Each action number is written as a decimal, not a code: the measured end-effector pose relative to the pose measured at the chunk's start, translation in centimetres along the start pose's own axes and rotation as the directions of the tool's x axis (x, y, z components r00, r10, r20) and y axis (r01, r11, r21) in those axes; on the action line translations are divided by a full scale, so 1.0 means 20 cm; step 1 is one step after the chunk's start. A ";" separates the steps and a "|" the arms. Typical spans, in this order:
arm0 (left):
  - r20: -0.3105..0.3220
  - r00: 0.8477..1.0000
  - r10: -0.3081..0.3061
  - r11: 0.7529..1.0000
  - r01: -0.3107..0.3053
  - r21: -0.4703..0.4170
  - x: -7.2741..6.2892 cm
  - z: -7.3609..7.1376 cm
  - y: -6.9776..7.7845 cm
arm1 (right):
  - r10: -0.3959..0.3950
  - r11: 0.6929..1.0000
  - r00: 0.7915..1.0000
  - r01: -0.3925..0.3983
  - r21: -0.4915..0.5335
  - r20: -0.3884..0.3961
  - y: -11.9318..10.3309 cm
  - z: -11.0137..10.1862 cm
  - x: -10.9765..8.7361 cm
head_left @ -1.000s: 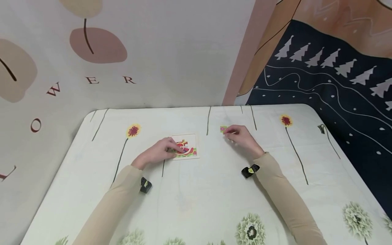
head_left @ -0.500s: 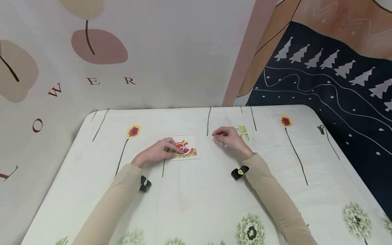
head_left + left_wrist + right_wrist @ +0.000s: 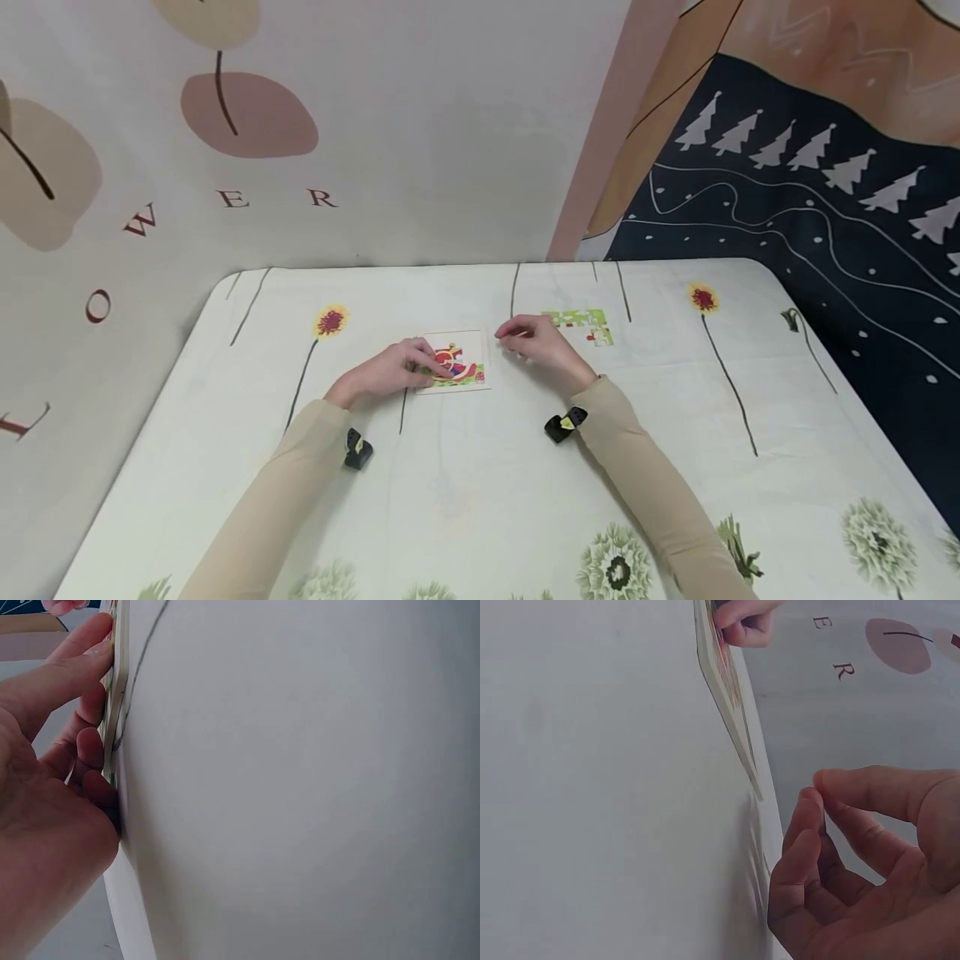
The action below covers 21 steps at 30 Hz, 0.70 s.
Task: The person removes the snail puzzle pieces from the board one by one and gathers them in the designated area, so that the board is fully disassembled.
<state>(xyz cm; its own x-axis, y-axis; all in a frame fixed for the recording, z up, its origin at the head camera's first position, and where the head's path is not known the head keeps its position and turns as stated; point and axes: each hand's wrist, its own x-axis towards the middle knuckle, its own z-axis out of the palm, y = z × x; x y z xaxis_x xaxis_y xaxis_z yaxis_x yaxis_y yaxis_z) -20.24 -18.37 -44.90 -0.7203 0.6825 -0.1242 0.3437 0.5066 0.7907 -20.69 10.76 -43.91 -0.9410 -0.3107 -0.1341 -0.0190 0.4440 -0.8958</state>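
puzzle board (image 3: 467, 353) lies partly under left hand (image 3: 386, 372), near right hand (image 3: 542, 346).

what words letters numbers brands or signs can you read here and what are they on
"O": on the wall
"W": same wall
"E": same wall
"R": same wall
left-edge mark: same wall, cut off, perhaps an "L"
wrist cameras: any marking is too small to read
board and pieces: no text I can make out
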 end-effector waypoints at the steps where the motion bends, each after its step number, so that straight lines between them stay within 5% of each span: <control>1: 0.000 1.000 -0.001 1.000 0.001 -0.002 0.00 0.00 0.00 | -0.005 1.000 1.000 0.005 -0.003 0.007 0.00 0.01 0.00; 12: 0.009 1.000 -0.013 1.000 0.013 -0.003 0.01 0.00 0.01 | -0.008 0.999 0.992 0.012 -0.034 0.125 -0.06 0.12 0.05; 21: 0.010 0.999 -0.034 0.999 0.034 -0.018 0.00 0.00 0.02 | -0.011 0.994 0.991 0.026 -0.107 0.135 -0.10 0.18 0.08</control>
<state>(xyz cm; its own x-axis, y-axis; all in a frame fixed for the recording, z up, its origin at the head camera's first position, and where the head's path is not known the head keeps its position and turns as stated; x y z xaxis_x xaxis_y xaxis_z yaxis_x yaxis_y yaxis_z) -20.12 -18.19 -44.59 -0.7256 0.6700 -0.1572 0.3078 0.5203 0.7966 -20.89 6.44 -43.82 -0.8866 -0.4261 -0.1798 -0.0794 0.5233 -0.8485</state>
